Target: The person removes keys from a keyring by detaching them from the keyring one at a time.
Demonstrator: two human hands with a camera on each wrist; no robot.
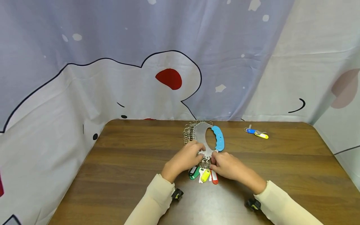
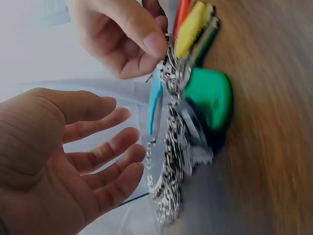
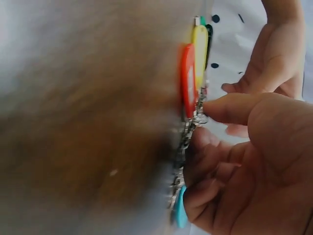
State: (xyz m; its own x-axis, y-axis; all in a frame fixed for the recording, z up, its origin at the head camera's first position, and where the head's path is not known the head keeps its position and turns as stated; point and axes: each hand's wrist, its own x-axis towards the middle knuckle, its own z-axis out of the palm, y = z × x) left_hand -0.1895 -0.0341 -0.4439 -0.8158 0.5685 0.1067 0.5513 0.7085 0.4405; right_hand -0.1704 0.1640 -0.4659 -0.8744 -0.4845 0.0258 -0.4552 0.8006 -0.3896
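A crescent-shaped metal key holder [image 1: 200,132] with a light blue grip [image 1: 219,139] lies on the table, metal clips and rings lining its outer edge. Along its near side hang keys with green [image 1: 194,175], black [image 1: 193,170], yellow [image 1: 206,175] and red [image 1: 215,178] tags. My right hand [image 1: 226,164] pinches a metal ring by the red tag between thumb and forefinger. My left hand [image 2: 73,156] hovers over the holder's left part, fingers loosely bent and apart, holding nothing; its fingertips are close to the row of rings [image 2: 168,171].
Toward the back right of the wooden table [image 1: 135,156] lie keys with a blue tag [image 1: 251,131] and a yellow tag [image 1: 261,135]. A printed curtain [image 1: 112,84] hangs right behind the table's far edge and along both sides.
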